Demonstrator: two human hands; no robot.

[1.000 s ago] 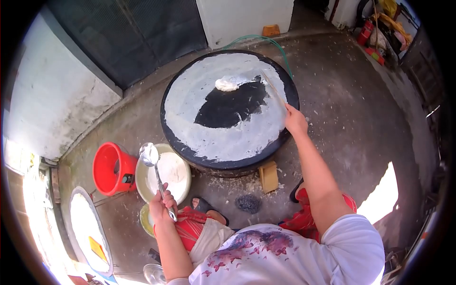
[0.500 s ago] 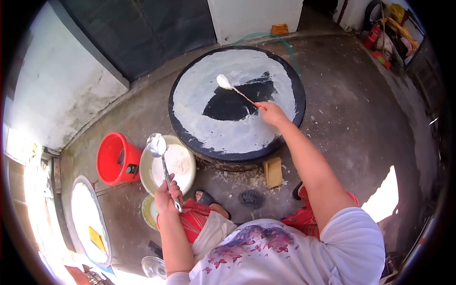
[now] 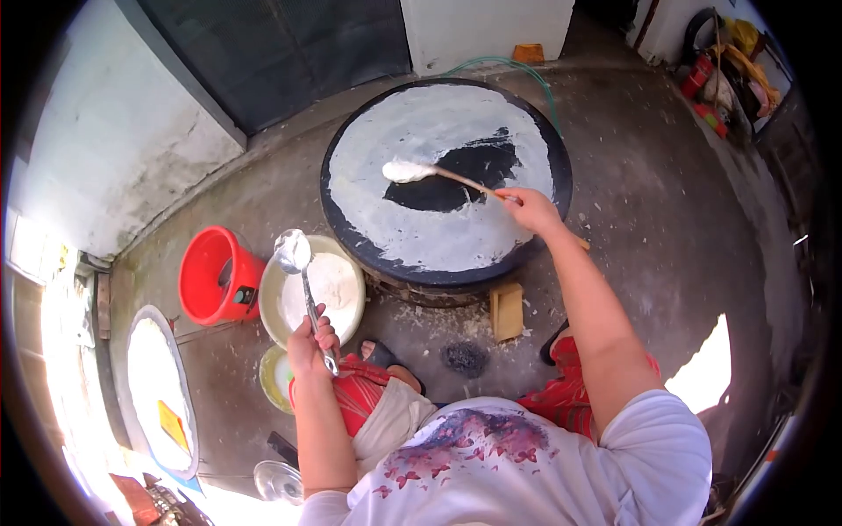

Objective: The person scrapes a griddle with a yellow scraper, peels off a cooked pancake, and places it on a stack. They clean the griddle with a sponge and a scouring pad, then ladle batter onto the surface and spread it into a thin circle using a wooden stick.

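A large round black griddle is mostly coated with a thin layer of white batter. A dark bare patch shows at its middle. My right hand is closed on a wooden spreading stick, whose batter-coated head lies over the left edge of that patch. My left hand grips a metal ladle by its handle. The ladle's bowl, smeared with white, is raised over the rim of a pale basin holding white batter.
Left of the basin stands a red bucket. A smaller yellowish bowl sits near my left foot. A wooden block and a dark scouring pad lie before the griddle. A round white tray is at far left.
The spreading stick's head has moved left and slightly down over the griddle, and the bare patch has shrunk on its left side. The ladle stays nearly in place.
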